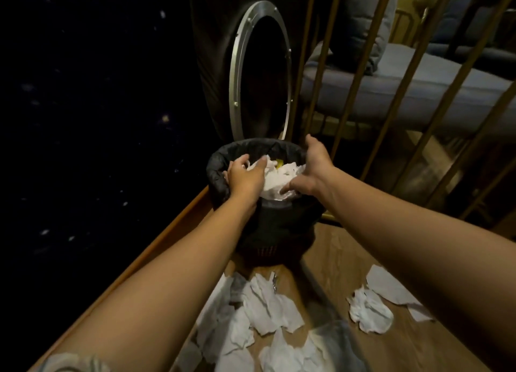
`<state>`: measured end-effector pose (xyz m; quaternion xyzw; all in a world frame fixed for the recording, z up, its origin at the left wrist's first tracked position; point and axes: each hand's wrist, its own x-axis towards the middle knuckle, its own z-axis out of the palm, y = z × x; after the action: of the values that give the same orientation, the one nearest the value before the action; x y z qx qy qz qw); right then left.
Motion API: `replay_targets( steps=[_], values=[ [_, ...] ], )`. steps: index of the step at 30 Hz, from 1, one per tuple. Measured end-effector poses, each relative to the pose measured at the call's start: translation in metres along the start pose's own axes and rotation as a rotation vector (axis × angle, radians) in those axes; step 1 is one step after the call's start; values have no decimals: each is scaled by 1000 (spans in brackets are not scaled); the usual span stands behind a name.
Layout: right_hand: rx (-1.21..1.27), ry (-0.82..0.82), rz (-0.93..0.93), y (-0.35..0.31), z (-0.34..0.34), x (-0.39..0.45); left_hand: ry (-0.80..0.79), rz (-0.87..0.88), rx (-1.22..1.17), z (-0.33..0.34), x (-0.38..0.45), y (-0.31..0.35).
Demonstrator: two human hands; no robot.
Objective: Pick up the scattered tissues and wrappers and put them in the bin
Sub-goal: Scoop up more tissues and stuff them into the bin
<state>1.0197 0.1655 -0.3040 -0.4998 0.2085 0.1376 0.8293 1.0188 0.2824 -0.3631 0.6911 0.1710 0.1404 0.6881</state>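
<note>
Crumpled white tissues (275,180) pressed into black-lined round bin (223,159).
Left hand (244,176) fingers lie flat on them; right hand (312,170) fingers are spread apart.

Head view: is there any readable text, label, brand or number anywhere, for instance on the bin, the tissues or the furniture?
None can be read. The bin, its black liner, the tissues in it, the tissues on the floor and the silver ring behind show no print.
</note>
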Motion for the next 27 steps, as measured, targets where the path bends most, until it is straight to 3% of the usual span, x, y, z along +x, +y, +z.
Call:
replay_targets(
  steps=[4, 10, 13, 19, 22, 27],
  values=[
    [-76, -62, -82, -5, -9, -14, 15, 122, -32, -10, -14, -2],
    [-487, -56, -262, 10, -36, -47, 160, 469, 86, -38, -64, -29],
    [-629, -49, -400, 31, -56, -72, 143, 464, 152, -52, -93, -47],
    [-926, -159, -577, 96, -119, -117, -214, 377, 447, -82, -154, -95],
    [-1071, -211, -564, 134, -159, -140, -441, 337, 563, -97, -192, -113],
    [-1411, -377, -571, 192, -226, -180, -796, 441, 773, -118, -248, -154]
  ],
)
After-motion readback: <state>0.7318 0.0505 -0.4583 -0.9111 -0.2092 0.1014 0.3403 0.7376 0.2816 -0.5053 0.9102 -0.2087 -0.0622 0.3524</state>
